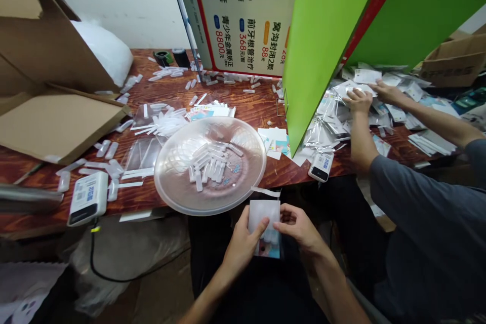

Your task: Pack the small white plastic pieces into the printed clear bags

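Between my two hands, over my lap, is a small clear plastic packet (pixel 265 211) with a white and coloured card inside. My left hand (pixel 246 238) is closed on its left side, thumb lying across the front. My right hand (pixel 299 228) pinches its right edge. A pale strip (pixel 266 192) sticks out at the packet's top. Just beyond it, at the table's front edge, a translucent round bowl (pixel 170 197) holds several small clear plastic pieces (pixel 212 162) and a few tiny blue bits.
Left of the bowl lie white strips (pixel 167 124), clear bags (pixel 142 154) and a white power bank (pixel 89 197) with a cable. An open cardboard box (pixel 56 121) stands far left. A green panel (pixel 319 35) divides the table; beyond it a co-worker's hands (pixel 359 98) handle piled packets.
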Motion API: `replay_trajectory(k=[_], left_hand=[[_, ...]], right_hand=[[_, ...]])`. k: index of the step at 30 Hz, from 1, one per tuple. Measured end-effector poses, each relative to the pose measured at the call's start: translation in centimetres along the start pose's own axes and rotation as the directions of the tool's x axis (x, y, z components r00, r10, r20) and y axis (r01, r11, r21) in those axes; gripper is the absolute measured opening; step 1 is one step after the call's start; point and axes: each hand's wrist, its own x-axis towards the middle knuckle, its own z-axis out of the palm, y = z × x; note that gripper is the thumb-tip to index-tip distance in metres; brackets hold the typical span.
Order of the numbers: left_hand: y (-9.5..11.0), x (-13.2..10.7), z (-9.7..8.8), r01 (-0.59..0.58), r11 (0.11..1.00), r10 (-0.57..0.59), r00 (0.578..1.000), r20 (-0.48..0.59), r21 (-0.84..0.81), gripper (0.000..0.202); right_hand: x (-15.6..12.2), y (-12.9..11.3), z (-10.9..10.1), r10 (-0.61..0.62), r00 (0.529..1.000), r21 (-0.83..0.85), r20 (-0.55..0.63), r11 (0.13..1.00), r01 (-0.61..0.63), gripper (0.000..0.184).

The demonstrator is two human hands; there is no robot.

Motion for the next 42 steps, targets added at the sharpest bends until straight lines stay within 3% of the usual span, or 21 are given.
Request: replay_trajectory(k=[5,10,12,16,22,30,33,39,42], left_hand=[[0.0,0.3,-0.5,0.014,0.999,-0.013,1.0,0.022,-0.04,0.055],[-0.1,0.1,-1.7,0.007,0.994,0.014,0.982,0.189,-0.111,0.078],[0.2,-0.1,-1.8,0.041,0.994,-0.021,0.983,0.183,-0.106,0.084],[0.7,-0.3,-1.4,0.05,0.989,-0.035,0.994,0.106,-0.141,0.071],[0.8,-0.1,-1.4,0.104,0.953,-0.059,0.985,0.164,-0.283,0.064],[0.9,-0.7,-2.2,0.12,0.948,-0.04,0.964,0.264,-0.294,0.062],[1.0,-0.8,-2.2,0.108,0.955,-0.042,0.972,0.232,-0.278,0.062],[0.9,-0.1,-2.0,0.064,0.99,-0.059,0.997,0.043,-0.122,0.075],[1.0,0.2,-2.0,0.084,0.992,-0.082,0.996,0.033,-0.09,0.075]], right_hand=[[0.4,0.3,0.7,-0.009,0.999,0.05,-0.035,0.999,0.011,0.043],[0.5,0.1,1.4,-0.021,0.997,0.092,-0.071,0.995,0.028,0.044],[0.6,0.0,1.6,-0.035,0.994,0.076,-0.101,0.996,0.043,0.043],[0.8,-0.2,1.6,-0.077,0.992,-0.002,-0.101,0.997,0.077,0.044],[0.8,-0.6,1.4,-0.114,0.991,0.014,-0.069,0.993,0.115,0.037],[0.8,-0.8,1.4,-0.142,0.99,0.022,0.019,0.99,0.142,0.039],[0.9,-0.8,1.2,-0.152,0.988,0.031,0.036,0.988,0.151,0.035],[1.2,-0.7,1.2,-0.178,0.984,0.003,0.029,0.984,0.178,0.03],[1.4,-0.2,1.3,-0.187,0.982,0.03,0.011,0.982,0.187,0.031]])
